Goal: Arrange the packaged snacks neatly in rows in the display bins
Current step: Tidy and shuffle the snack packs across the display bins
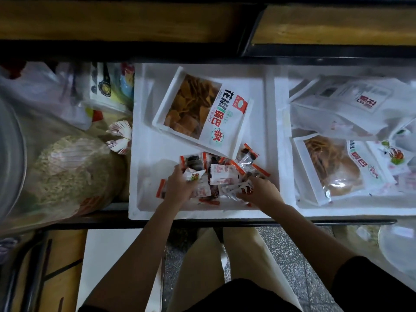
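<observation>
Sachets in a white foam bin
Left hand and right hand each clutch red-edged sachets, centre frame, below a large crisps bag; speckled floor beneath.

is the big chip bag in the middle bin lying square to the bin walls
No, the big chip bag lies at a slant in the middle bin, its near corner by the small packets.

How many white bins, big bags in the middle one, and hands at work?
White bins: 2 (middle bin, right bin)
Middle bin's big bag: 1
Hands: 2 (left hand, right hand)
Total: 5
The small packets are too jumbled to count.
</observation>
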A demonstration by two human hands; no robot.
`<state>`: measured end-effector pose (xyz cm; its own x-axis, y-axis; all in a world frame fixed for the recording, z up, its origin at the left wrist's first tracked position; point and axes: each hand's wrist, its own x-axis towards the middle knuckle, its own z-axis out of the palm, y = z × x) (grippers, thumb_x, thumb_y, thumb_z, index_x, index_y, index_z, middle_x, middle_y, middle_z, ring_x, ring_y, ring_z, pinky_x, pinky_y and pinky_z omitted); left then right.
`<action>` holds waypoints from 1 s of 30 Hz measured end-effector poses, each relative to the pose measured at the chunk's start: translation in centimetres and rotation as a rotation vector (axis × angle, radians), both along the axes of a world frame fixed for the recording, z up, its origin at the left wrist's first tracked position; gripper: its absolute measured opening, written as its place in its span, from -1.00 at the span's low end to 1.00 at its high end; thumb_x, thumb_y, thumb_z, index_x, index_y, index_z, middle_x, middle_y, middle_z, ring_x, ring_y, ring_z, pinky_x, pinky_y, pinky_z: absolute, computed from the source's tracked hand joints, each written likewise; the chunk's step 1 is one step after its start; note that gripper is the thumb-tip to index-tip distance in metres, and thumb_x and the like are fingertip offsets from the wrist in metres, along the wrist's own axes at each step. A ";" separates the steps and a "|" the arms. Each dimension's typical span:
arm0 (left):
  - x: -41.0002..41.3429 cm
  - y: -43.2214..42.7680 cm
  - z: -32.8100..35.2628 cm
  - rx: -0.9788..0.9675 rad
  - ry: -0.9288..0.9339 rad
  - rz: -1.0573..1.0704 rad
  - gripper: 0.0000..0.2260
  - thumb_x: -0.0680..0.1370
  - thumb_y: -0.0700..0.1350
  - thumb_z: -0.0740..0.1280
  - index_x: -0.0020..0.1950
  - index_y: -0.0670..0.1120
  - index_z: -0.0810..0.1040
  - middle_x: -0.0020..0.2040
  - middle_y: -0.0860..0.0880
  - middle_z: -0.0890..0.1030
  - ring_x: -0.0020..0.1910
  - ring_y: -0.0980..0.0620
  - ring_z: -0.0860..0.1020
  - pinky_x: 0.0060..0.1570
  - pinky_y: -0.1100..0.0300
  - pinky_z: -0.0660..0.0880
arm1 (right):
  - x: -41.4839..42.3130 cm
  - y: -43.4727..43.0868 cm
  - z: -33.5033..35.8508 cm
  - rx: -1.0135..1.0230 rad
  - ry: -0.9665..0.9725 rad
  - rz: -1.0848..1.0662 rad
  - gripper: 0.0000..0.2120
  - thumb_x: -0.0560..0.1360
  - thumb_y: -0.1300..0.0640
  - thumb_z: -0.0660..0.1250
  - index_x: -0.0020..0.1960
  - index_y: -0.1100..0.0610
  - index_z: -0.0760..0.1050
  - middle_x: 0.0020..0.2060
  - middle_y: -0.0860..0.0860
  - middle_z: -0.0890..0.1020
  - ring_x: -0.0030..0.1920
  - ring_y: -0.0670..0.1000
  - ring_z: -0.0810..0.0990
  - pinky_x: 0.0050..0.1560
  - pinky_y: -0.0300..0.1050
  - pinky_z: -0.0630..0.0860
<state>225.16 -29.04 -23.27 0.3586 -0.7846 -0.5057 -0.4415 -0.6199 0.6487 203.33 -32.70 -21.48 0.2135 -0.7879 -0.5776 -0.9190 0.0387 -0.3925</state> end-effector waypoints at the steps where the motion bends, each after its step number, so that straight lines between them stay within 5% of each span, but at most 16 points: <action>1: -0.2 0.2 0.3 -0.026 0.008 0.032 -0.69 0.51 -0.13 0.39 0.18 -0.24 0.46 0.01 -0.11 0.60 -0.13 0.02 0.55 -0.31 0.43 0.40 | -0.3 0.2 0.3 -0.025 -0.017 -0.010 -0.63 0.42 -0.08 0.43 0.12 0.09 0.49 0.01 0.03 0.64 -0.03 0.06 0.62 -0.10 -0.12 0.54; 6: -3.5 -0.3 1.7 -0.012 0.198 0.115 -0.82 0.56 -0.13 0.33 0.13 -0.15 0.47 -0.09 -0.05 0.57 -0.26 0.16 0.48 -0.35 0.42 0.42 | -2.6 0.7 1.9 -0.121 -0.044 -0.040 -0.58 0.40 -0.09 0.44 0.15 0.13 0.50 -0.05 0.07 0.67 -0.07 0.12 0.62 -0.11 -0.09 0.53; 11: -7.0 -2.2 0.1 0.067 0.168 0.152 -0.57 0.53 -0.07 0.37 0.33 -0.23 0.42 0.19 -0.20 0.52 0.15 -0.15 0.51 -0.02 0.15 0.40 | -5.8 0.0 2.7 -0.118 -0.058 -0.102 -0.57 0.38 -0.06 0.47 0.16 0.10 0.52 -0.06 0.11 0.67 -0.06 0.13 0.62 -0.09 -0.01 0.55; 17: -10.5 -2.6 0.2 0.014 0.210 0.401 -0.45 0.37 -0.19 0.53 0.30 -0.22 0.41 0.14 -0.14 0.58 0.02 -0.14 0.60 -0.13 0.05 0.57 | -10.7 -0.9 4.1 -0.159 -0.135 -0.091 -0.60 0.37 -0.09 0.48 0.10 0.09 0.53 -0.12 0.07 0.68 -0.11 0.07 0.64 -0.19 -0.12 0.52; 20: -13.6 -1.6 1.0 -0.065 0.147 0.364 -0.59 0.34 -0.10 0.53 0.12 -0.20 0.54 0.00 -0.18 0.63 -0.04 -0.20 0.61 -0.05 -0.11 0.57 | -13.5 -1.3 4.8 -0.182 -0.191 -0.099 -0.58 0.35 -0.12 0.47 0.10 0.09 0.53 -0.14 0.07 0.67 -0.11 0.09 0.64 -0.20 -0.14 0.49; 23: -18.2 -1.5 4.4 -0.254 0.013 0.277 -0.60 0.39 0.00 0.44 0.13 -0.20 0.56 -0.01 -0.12 0.63 -0.01 -0.09 0.57 0.03 0.07 0.48 | -17.5 -1.9 5.3 -0.243 -0.223 -0.139 -0.51 0.32 -0.12 0.50 0.07 0.18 0.50 -0.21 0.14 0.65 -0.15 0.18 0.63 -0.21 -0.03 0.50; 26: -23.9 -3.1 8.7 -0.444 -0.030 0.160 -0.71 0.48 -0.14 0.43 0.16 -0.20 0.54 0.03 -0.03 0.59 0.04 0.07 0.52 -0.01 0.34 0.38 | -22.9 -2.3 6.1 -0.256 -0.259 -0.244 -0.55 0.32 -0.10 0.50 0.00 0.21 0.51 -0.27 0.16 0.63 -0.21 0.15 0.61 -0.22 -0.01 0.45; 30: -32.3 -6.6 11.2 -0.469 0.133 0.071 -0.80 0.48 -0.18 0.43 0.07 -0.08 0.52 -0.03 0.09 0.58 -0.01 0.20 0.52 -0.04 0.38 0.43 | -30.5 -3.1 7.1 -0.300 -0.280 -0.389 -0.62 0.38 -0.05 0.47 0.04 0.15 0.45 -0.25 0.12 0.65 -0.23 0.09 0.61 -0.24 0.00 0.53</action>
<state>192.81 -35.69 -12.06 0.3755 -0.9147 -0.1493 -0.3028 -0.2734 0.9130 172.80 -35.76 -14.41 -0.0128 -0.9601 -0.2792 -0.7184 0.2031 -0.6654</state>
